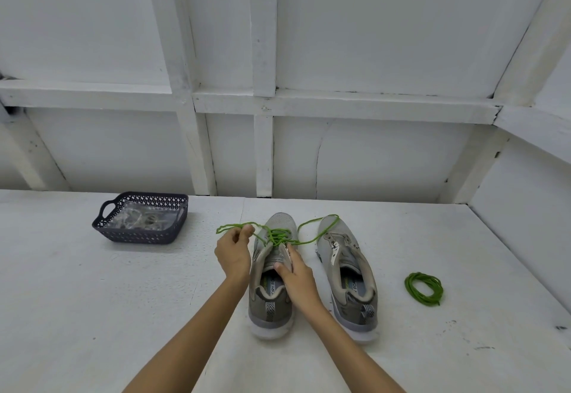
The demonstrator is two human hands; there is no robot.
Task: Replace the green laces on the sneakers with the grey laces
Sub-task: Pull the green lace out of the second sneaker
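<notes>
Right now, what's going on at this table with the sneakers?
A person is taking the green lace out of the laced sneaker. The left hand pinches the lace, while the right hand grips the shoe by its tongue. The other sneaker has no lace, and a coiled green lace lies on the table beside it. The grey laces seem to sit wrapped in the basket, untouched.

The white bench [92,300] carries two grey sneakers side by side. The left sneaker [270,312] lies directly under the fingers [247,232], and the right sneaker [355,312] is just to their right. Further right, well apart, lies a coiled green lace [424,288]. A dark basket [145,235] stands to the left of the fingers.
</notes>
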